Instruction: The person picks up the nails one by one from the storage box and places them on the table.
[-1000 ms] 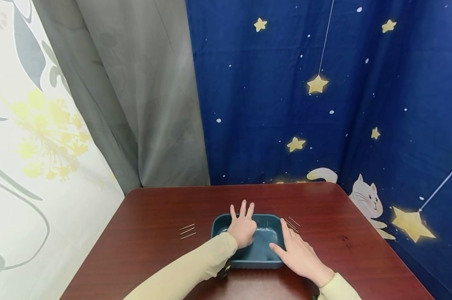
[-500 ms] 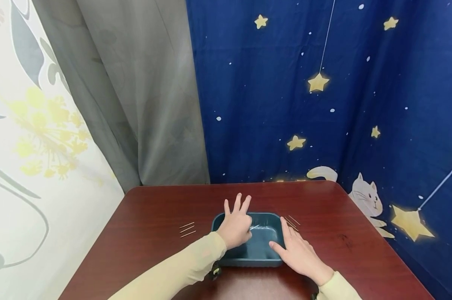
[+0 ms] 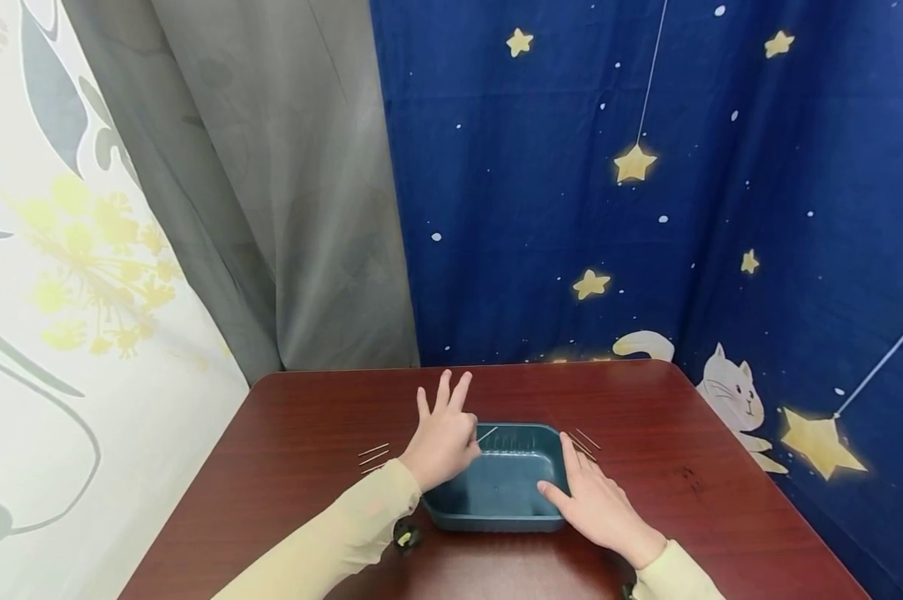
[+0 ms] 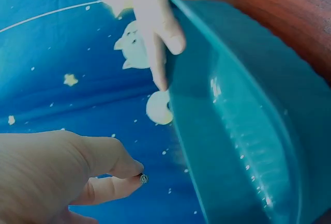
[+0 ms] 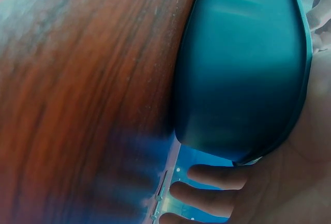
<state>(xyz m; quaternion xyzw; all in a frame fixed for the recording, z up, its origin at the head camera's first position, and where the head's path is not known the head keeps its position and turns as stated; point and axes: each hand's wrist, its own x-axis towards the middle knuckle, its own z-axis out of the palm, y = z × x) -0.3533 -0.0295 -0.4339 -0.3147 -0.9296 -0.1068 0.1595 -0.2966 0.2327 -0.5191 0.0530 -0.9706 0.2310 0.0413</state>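
Note:
My left hand [image 3: 443, 442] is above the left side of a teal rectangular plastic tray [image 3: 505, 485]. Its thumb and index finger pinch a thin, light-coloured rod [image 3: 488, 434], while the other fingers stay raised and spread. The left wrist view looks at the rod nearly end-on, showing a small round end with a textured surface [image 4: 144, 179]. My right hand [image 3: 603, 507] rests against the tray's right rim, fingers straight along the outside and thumb over the inside. In the right wrist view its palm lies against the rim.
Several thin rods [image 3: 373, 455] lie side by side on the reddish-brown table [image 3: 308, 417], left of the tray, partly behind the left forearm. Other thin rods [image 3: 589, 438] lie by the right fingertips. Curtains [image 3: 541, 208] hang behind the table.
My left hand has risen out of the tray and moved left, with the thin rod between its fingertips. The right hand has stayed at the tray's right rim.

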